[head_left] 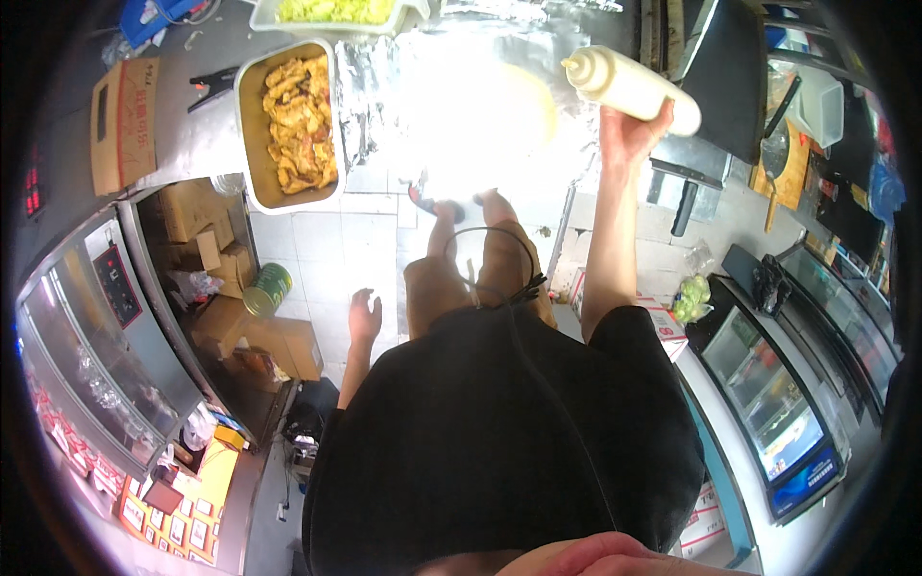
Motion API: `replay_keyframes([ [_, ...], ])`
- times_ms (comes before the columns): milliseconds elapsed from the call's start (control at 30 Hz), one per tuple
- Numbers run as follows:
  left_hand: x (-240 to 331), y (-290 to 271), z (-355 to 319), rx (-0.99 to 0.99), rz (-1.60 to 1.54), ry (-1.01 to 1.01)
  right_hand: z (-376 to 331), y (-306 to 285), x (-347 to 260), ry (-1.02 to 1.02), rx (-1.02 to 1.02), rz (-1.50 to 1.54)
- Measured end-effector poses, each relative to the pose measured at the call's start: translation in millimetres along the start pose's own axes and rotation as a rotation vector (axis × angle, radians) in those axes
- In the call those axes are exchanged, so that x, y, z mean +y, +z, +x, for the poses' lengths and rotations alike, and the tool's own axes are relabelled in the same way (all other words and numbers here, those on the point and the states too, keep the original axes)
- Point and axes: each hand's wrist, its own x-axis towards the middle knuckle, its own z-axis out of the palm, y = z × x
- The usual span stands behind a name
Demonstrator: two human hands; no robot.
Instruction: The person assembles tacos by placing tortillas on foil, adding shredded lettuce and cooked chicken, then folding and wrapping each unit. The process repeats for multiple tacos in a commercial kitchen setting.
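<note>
My right hand [634, 132] is wrapped round a white squeeze bottle [639, 88], which is tilted with its nozzle pointing to the upper left. Left of the nozzle, a pale round flatbread [526, 108] lies on the foil-covered worktop; glare washes out most of it. My left hand [364, 317] hangs low beside my body, fingers apart, holding nothing. A metal tray of cooked, browned meat pieces [300, 125] stands at the worktop's near edge, left of the flatbread.
Behind the meat is a container of shredded lettuce [336, 12]. Black tongs [211, 88] and a cardboard box [126, 125] lie to the left. A black-handled scraper [686, 197] rests at the right. Below left are cartons [279, 341] and a green can [268, 290]; glass-fronted coolers [768, 394] stand right.
</note>
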Motion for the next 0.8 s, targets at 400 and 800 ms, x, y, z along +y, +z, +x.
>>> replay_keyframes([
  [400,44.1,1.4,-76.9,0.203,-0.346,-0.275,233.9,-44.5,-2.6,0.790,0.362,0.609],
  [800,28.9,40.6,-106.9,0.279,-0.376,-0.517,94.2,62.3,125.9,0.527,-0.023,-0.664],
])
